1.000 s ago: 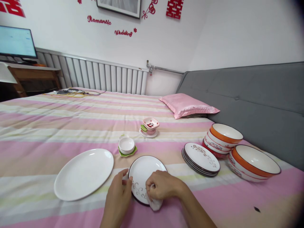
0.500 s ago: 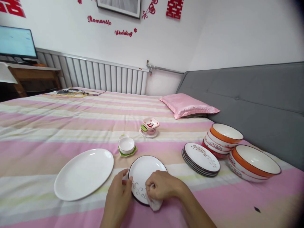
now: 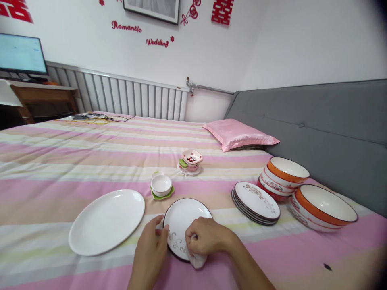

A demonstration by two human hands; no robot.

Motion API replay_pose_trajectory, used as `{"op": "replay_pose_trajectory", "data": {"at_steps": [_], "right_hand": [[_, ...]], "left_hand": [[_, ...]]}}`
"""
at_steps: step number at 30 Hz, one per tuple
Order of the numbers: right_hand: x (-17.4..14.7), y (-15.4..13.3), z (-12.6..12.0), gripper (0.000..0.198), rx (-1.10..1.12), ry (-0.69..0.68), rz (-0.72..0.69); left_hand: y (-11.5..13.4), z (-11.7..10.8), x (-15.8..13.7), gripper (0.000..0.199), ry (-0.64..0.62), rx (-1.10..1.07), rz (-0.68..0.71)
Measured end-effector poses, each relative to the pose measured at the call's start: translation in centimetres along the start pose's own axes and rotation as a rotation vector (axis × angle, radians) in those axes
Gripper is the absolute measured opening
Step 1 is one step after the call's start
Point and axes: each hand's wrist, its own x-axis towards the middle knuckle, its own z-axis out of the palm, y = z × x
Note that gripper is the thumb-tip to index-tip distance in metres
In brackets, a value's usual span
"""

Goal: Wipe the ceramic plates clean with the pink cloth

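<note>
A round white plate with a dark rim and a brown scroll pattern lies on the striped bedspread in front of me. At its left edge, my left hand grips the rim, thumb on the near side and fingers curled around the far side. My right hand is closed on a crumpled white cloth, pressed against the plate's lower right part. Left of my hands lies a large white oval platter. Just beyond the plate, a small white bowl sits on a green leaf-shaped dish.
A stack of several patterned plates lies to the right, beside stacked orange-rimmed bowls and a larger bowl. Small pink dishes stand farther back. A pink pillow rests near the grey headboard. Cables lie at the far left.
</note>
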Motion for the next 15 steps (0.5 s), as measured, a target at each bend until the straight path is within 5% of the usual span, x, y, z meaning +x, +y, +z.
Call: {"op": "replay_pose_trajectory", "data": {"at_steps": [10, 15], "right_hand": [[0.2, 0.17, 0.07, 0.026, 0.033, 0.034, -0.04], [0.43, -0.17, -0.31, 0.03, 0.126, 0.357, -0.08]], "left_hand": [[-0.37, 0.04, 0.02, 0.052, -0.012, -0.004, 0.0], [-0.38, 0.03, 0.18, 0.05, -0.012, -0.016, 0.013]]}}
